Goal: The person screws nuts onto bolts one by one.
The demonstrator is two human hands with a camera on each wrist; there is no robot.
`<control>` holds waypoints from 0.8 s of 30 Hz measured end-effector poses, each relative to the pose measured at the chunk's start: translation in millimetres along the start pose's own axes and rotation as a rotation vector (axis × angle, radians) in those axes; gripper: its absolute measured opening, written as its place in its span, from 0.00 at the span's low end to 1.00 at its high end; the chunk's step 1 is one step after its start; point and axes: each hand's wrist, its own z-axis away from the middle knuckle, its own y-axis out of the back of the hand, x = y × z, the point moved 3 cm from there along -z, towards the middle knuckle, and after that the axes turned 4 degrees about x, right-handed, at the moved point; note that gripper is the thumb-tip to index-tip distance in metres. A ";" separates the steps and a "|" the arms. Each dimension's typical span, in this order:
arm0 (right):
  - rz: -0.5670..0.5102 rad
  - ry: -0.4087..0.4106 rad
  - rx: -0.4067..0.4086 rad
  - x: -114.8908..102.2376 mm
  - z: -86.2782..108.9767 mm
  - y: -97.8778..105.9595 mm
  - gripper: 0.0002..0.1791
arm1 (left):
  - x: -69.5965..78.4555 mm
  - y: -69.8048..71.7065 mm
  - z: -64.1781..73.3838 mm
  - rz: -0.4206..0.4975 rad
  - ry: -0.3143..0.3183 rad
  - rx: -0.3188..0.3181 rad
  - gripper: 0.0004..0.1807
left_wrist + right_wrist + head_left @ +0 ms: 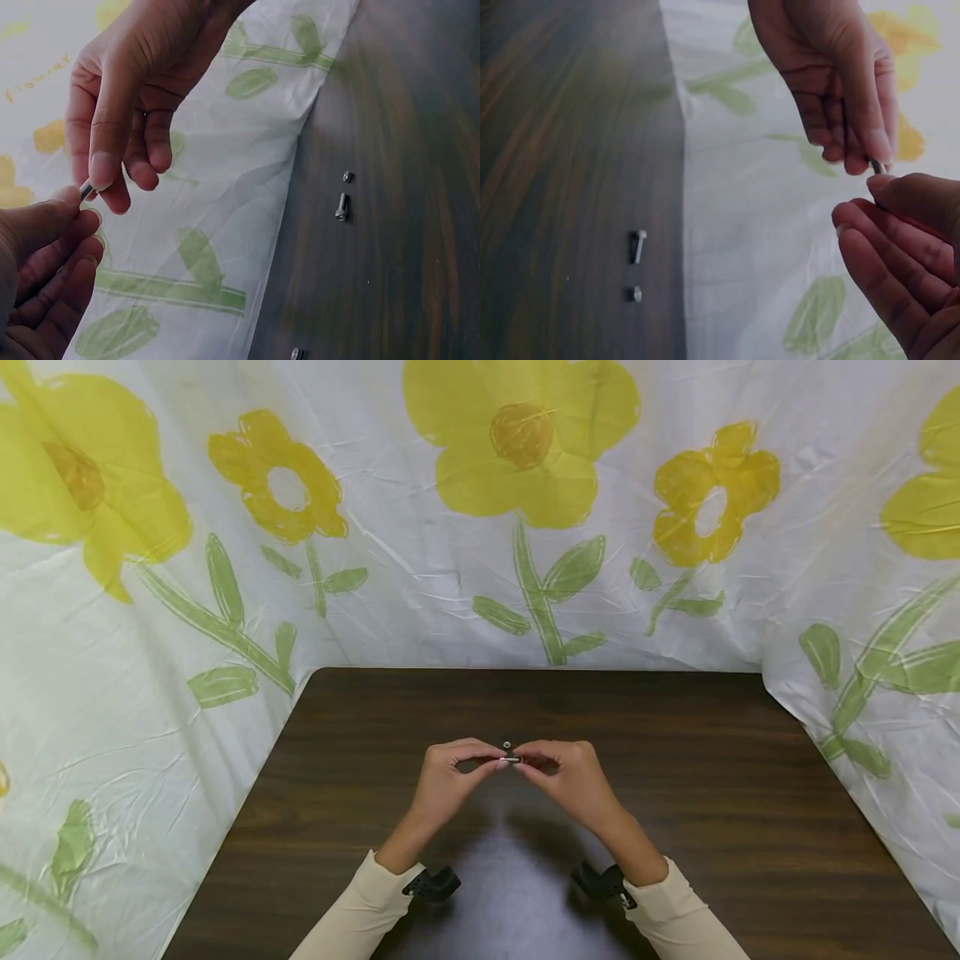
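Between the two hands, above the table, is a small metal bolt (510, 759), its ends covered by fingertips. My left hand (446, 781) pinches one end between thumb and fingers. The other end is pinched by my right hand (573, 781); whether a nut sits in those fingers cannot be seen. In the left wrist view, a socket-head bolt (342, 207) lies on the table beside a small nut (348, 177). The right wrist view shows that loose bolt (637, 246) and nut (634, 294) too, apart from each other.
Everything lies on a dark wood-grain table (337, 718). Another small metal piece (297, 353) is cut off by the left wrist view's bottom edge. A white cloth with yellow flowers (420, 610) hangs behind the table and along both sides.
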 end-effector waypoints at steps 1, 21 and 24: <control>-0.003 0.000 0.004 0.0 0.0 0.0 0.12 | -0.6 -0.3 -0.1 0.006 -0.002 0.000 0.04; -0.221 0.086 0.202 -2.3 -0.1 5.5 0.14 | 10.2 -1.4 -8.6 0.113 -0.037 0.075 0.04; -0.245 0.107 0.212 -4.0 -0.8 6.9 0.16 | 12.6 -2.0 -9.4 0.116 -0.050 0.106 0.05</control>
